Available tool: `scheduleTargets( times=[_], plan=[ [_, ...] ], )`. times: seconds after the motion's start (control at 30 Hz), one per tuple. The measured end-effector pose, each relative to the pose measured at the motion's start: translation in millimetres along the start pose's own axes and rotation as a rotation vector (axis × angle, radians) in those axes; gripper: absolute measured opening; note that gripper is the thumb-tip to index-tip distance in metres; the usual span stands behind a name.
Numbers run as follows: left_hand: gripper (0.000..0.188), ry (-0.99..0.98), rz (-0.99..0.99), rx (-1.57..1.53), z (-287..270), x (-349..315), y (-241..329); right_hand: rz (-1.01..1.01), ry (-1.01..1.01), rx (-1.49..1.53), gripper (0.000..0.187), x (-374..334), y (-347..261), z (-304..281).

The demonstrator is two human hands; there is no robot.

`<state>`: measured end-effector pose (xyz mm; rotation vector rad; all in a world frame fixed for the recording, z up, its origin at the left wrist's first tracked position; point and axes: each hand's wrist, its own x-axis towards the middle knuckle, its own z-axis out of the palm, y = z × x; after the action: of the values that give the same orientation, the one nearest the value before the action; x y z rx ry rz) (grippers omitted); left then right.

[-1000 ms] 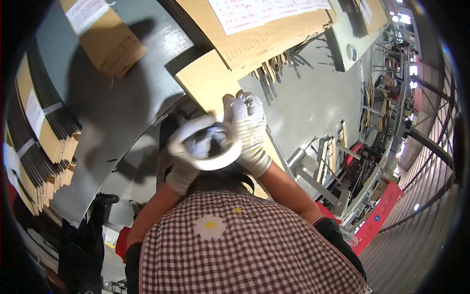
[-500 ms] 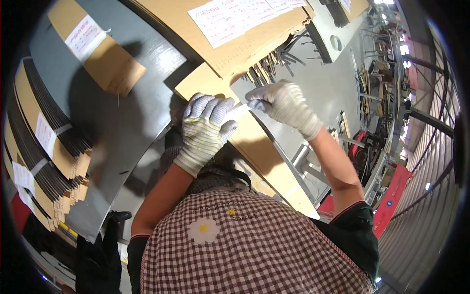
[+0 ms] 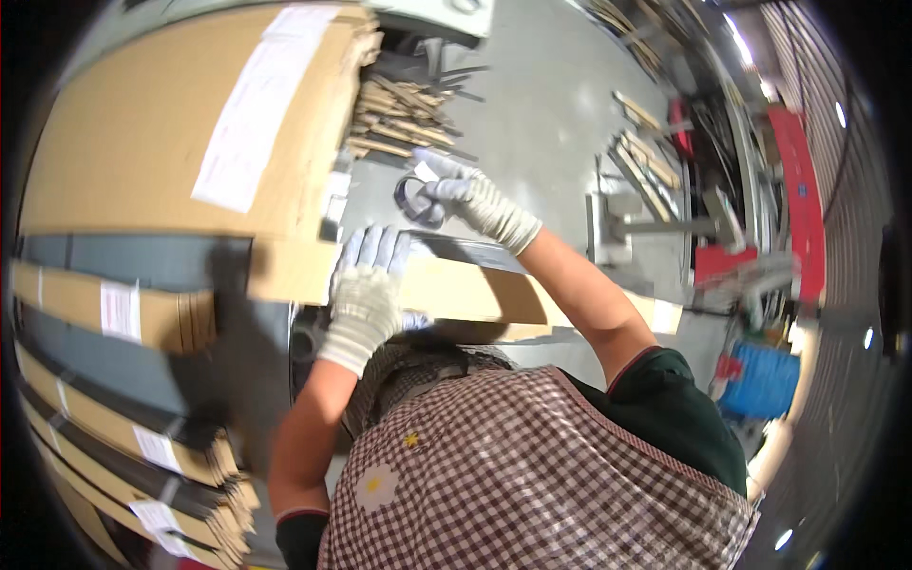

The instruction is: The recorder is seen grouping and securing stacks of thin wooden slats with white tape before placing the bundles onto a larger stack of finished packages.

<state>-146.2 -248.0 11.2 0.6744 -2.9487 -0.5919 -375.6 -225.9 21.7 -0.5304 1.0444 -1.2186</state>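
My left hand (image 3: 366, 294), in a pale striped work glove, lies with fingers stretched over a long cardboard strip (image 3: 465, 285) in front of my body. Beyond the strip, my gloved right hand (image 3: 480, 201) is closed, its fingertips at a dark ring that looks like a roll of tape (image 3: 410, 201). A small white piece (image 3: 426, 172) shows by those fingers. Motion blurs both the roll and the fingertips, so the exact grip is hard to make out.
A large cardboard stack (image 3: 152, 142) with a white printed sheet (image 3: 266, 104) stands at the far left. Labelled cardboard bundles (image 3: 152, 437) lie at the near left. Cardboard scraps (image 3: 399, 119) are piled beyond my hands. A metal frame (image 3: 655, 226) stands to the right.
The whole view has swung round, and the strip now runs nearly across it. My right hand has moved farther from my left; the white piece stretched between them no longer spans the gap.
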Motion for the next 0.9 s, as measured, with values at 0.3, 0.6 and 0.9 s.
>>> scheduleTargets(
  times=[0.3,0.6,0.9],
  plan=[
    [0.102,-0.149,0.213,0.269,59,32,86,-0.216,-0.093,-0.284,0.032,-94,10,-30],
    [0.102,-0.200,0.355,0.278,81,68,158,-0.403,0.235,0.078,0.030,-215,21,-79],
    [0.100,-0.230,0.239,0.125,69,95,209,-0.977,1.328,0.047,0.023,-316,7,-122]
  ],
)
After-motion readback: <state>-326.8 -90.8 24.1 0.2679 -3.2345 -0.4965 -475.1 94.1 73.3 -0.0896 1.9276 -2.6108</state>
